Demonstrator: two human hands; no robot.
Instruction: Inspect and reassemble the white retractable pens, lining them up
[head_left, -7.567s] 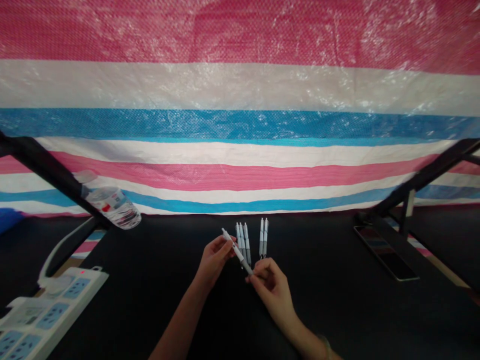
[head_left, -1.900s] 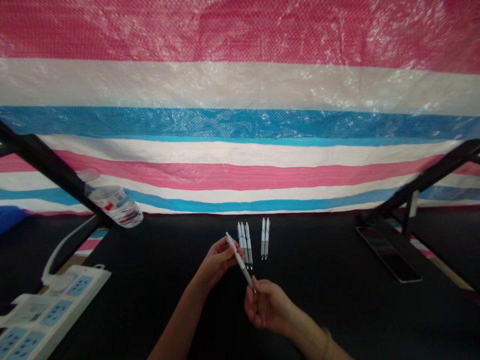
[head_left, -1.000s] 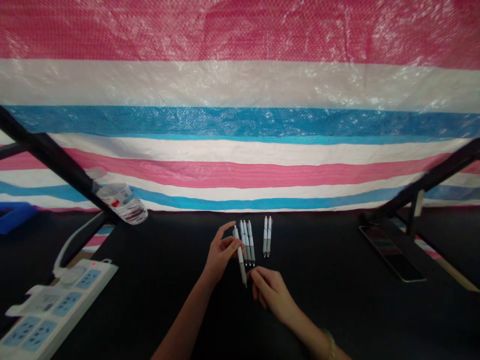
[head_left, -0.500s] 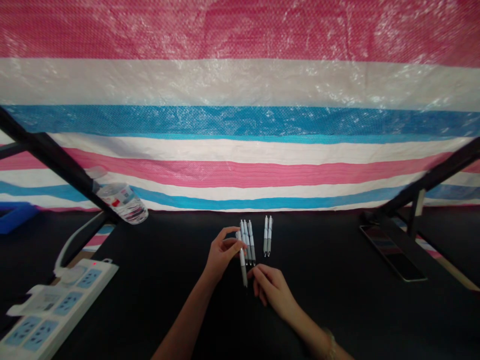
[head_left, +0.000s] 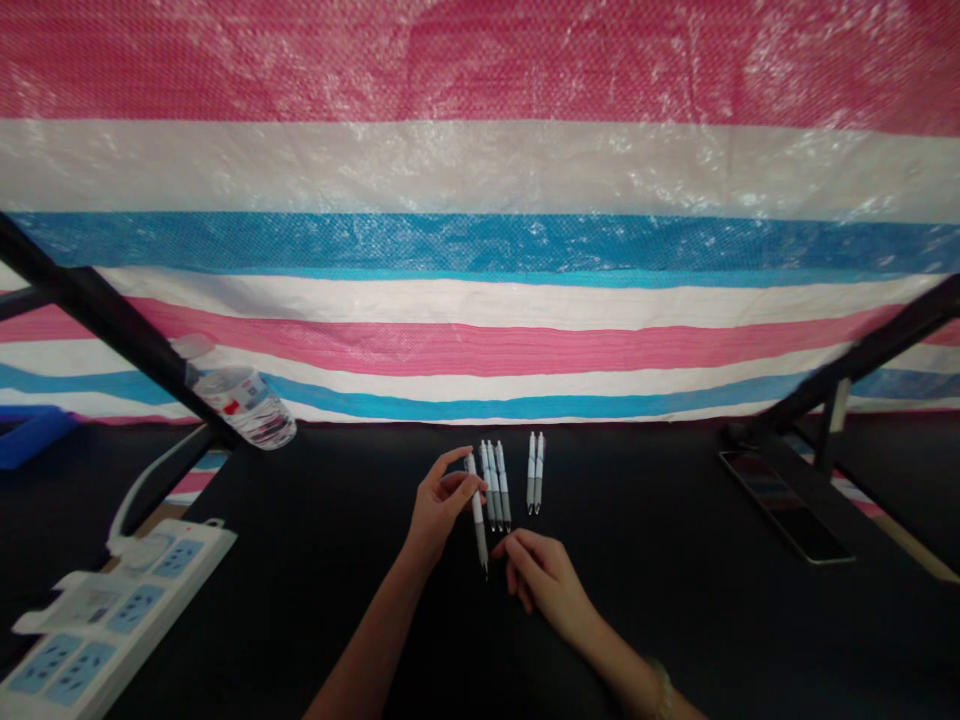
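Observation:
My left hand (head_left: 441,502) pinches a white pen with a grey grip (head_left: 478,527) between thumb and fingers, its point slanting down toward me. Just right of it, a row of three similar pens (head_left: 493,485) lies side by side on the black table (head_left: 630,640). A pair of matching pens (head_left: 535,472) lies a little farther right. Below these, my right hand (head_left: 544,575) rests with its fingers curled and thumb and index tip together, close to the held pen's lower end but apart from it. Whatever its fingertips hold, if anything, is too small to make out.
A white power strip (head_left: 142,610) with plugs and a cable occupies the left side. Behind it leans a clear plastic bottle (head_left: 247,405) near a black frame bar. A phone (head_left: 784,505) lies at the right. Striped sheeting (head_left: 480,345) hangs along the back edge.
The held pen has shifted slightly left with my left hand, away from the row of three and from my right fingertips. My right hand has barely moved.

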